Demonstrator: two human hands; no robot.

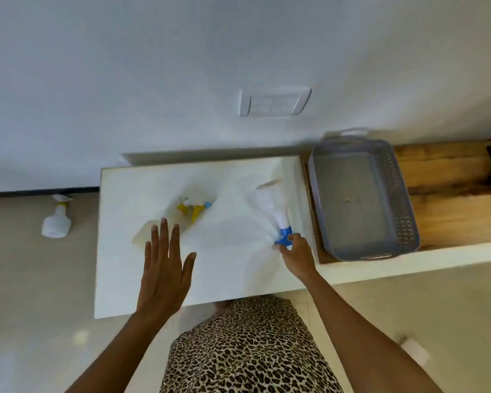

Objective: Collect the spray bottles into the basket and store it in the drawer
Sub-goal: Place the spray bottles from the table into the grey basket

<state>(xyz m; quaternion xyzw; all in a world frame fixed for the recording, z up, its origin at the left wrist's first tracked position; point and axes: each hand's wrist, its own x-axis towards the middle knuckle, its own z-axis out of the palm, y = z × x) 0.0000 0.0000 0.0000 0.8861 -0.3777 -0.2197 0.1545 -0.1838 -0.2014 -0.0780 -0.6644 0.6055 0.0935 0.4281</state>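
A white spray bottle with a blue head [268, 204] lies on the white table top [224, 268], and my right hand [296, 255] is shut on its blue nozzle. My left hand [165, 268] hovers open, fingers spread, just short of a white spray bottle with a yellow head [167, 219] that lies on its side on the table. A third white bottle with a yellow collar [56, 222] stands on the floor to the left. The grey plastic basket [403, 222] sits empty to the right, on a wooden surface.
The wooden surface [451, 199] under the basket runs off to the right behind a white front edge. A wall with a white switch plate [274, 102] rises behind the table. A small white object [413, 348] lies on the floor at lower right.
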